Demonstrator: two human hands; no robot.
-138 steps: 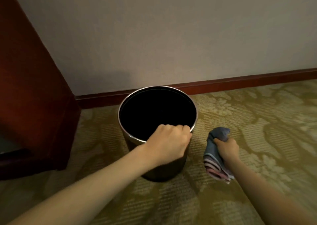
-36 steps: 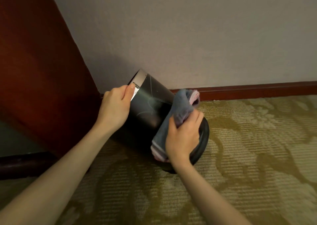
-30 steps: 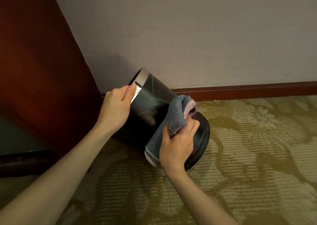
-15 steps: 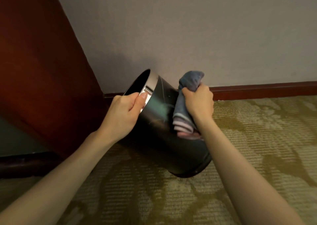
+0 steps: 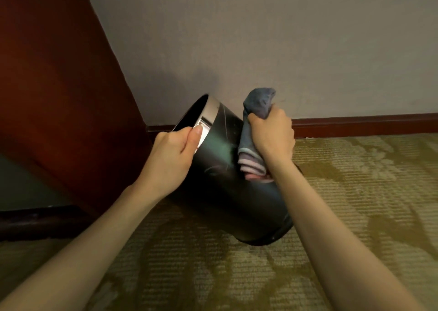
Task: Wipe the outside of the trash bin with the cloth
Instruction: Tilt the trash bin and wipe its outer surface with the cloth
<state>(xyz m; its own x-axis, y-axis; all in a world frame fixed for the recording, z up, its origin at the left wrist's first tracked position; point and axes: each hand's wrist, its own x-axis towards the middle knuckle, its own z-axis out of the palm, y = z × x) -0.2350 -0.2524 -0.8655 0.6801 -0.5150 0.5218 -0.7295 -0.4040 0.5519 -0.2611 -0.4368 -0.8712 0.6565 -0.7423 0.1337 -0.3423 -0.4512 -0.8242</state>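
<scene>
On the carpet, the bin is tipped, mouth up-left. The left hand pinches its rim; the right hand clenches the cloth against the upper side. Wiping looks underway; the underside and far side probably remain.

A dark wooden cabinet closes off the left, close beside the tilted bin's open mouth. The wall and baseboard stand just beyond it on the far side. Open carpet lies right and near.
</scene>
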